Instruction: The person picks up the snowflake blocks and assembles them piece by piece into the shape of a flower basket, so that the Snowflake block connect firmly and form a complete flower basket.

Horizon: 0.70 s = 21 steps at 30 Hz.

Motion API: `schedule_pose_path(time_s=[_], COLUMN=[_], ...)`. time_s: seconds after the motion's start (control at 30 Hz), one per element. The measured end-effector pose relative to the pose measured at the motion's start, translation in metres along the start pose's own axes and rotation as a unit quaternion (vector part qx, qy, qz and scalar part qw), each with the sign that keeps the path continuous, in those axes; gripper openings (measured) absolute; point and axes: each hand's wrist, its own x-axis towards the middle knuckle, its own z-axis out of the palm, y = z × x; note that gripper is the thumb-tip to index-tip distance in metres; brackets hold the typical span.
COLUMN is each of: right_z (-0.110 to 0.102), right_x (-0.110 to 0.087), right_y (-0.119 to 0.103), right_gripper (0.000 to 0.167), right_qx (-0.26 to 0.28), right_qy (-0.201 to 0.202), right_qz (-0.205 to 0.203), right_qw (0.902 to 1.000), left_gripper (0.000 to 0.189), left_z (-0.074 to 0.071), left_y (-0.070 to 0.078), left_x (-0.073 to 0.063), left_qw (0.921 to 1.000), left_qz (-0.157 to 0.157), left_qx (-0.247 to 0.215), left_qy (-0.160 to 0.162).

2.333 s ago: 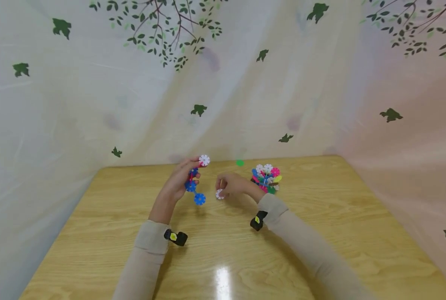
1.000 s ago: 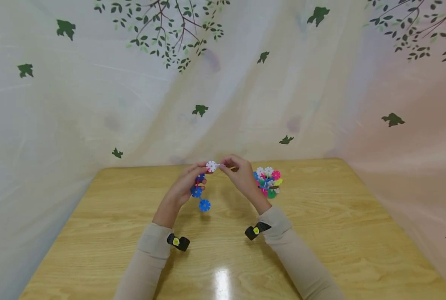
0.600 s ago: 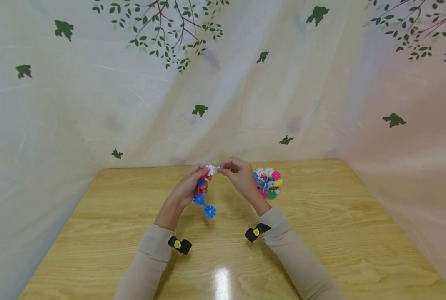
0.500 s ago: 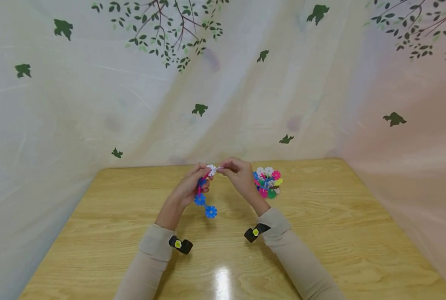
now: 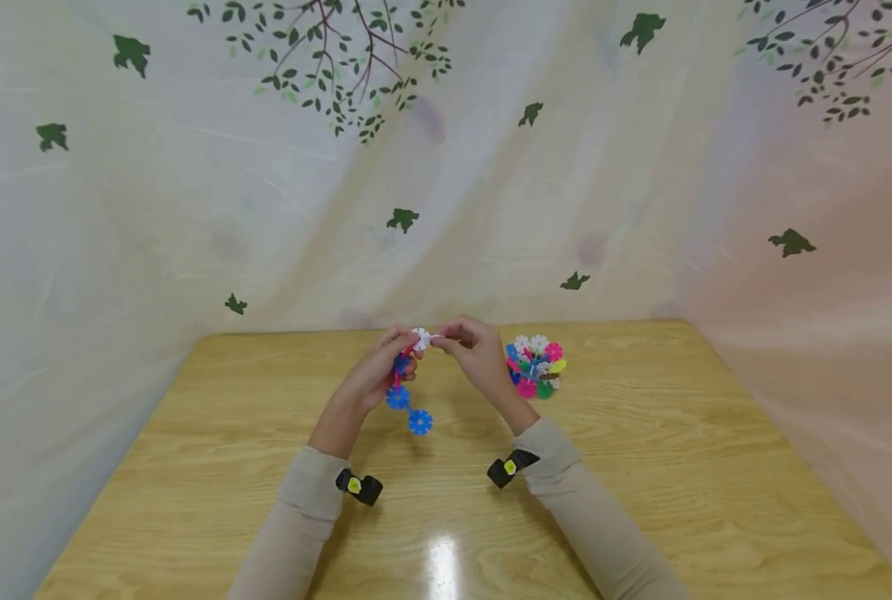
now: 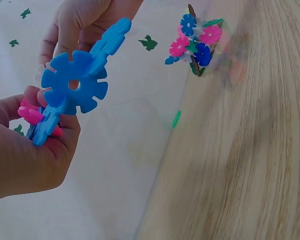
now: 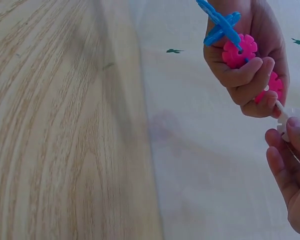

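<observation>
My left hand (image 5: 371,373) grips a chain of flower-shaped interlocking plastic discs, with pink, dark blue and lighter blue pieces. A blue disc (image 5: 419,422) hangs at its lower end, and a white disc (image 5: 421,339) sits at the top by the left thumb. Thumb and fingers of my right hand (image 5: 483,358) pinch a second white disc (image 7: 291,122), held against the edge of the chain's white one. In the right wrist view, a pink disc (image 7: 240,51) of the chain shows beside the left fingers. Exactly how the two white discs interlock is too small to tell.
A cluster of joined discs (image 5: 534,367) in several colours stands on the wooden table (image 5: 641,467), right of my right hand. A lone green disc (image 6: 176,119) lies near the table's far edge. Behind hangs a leaf-print cloth (image 5: 461,192).
My right hand picked a white disc off the table and brought it up to the white disc on the chain. My left hand tilted the chain; over the last half second both hands barely moved.
</observation>
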Motion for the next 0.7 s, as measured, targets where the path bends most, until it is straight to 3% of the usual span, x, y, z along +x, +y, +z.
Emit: schedule_pose_path(time_s=[0.23, 0.4, 0.5, 0.6, 0.7], right_z=[-0.004, -0.021, -0.032, -0.036, -0.033], right_x=[0.006, 0.015, 0.023, 0.036, 0.054], right_y=[0.030, 0.030, 0.030, 0.034, 0.042], right_gripper=[0.016, 0.024, 0.024, 0.028, 0.037], right_qx=[-0.009, -0.041, -0.090, -0.161, -0.252], right_qy=[-0.021, -0.009, -0.028, -0.078, -0.150], right_qz=[0.026, 0.037, 0.064, 0.121, 0.179], right_qw=[0.9994, 0.9984, 0.9934, 0.9765, 0.9392], left_gripper=[0.014, 0.015, 0.018, 0.021, 0.020], left_z=[-0.005, -0.015, -0.021, -0.025, -0.026], left_y=[0.003, 0.005, 0.008, 0.011, 0.016], left_x=[-0.001, 0.000, -0.001, -0.002, -0.002], left_qw=[0.9998, 0.9991, 0.9987, 0.9982, 0.9975], left_qz=[-0.006, 0.005, 0.007, 0.005, 0.009], left_qx=[-0.002, -0.015, -0.024, -0.036, -0.042], left_qy=[0.018, 0.040, 0.045, 0.047, 0.056])
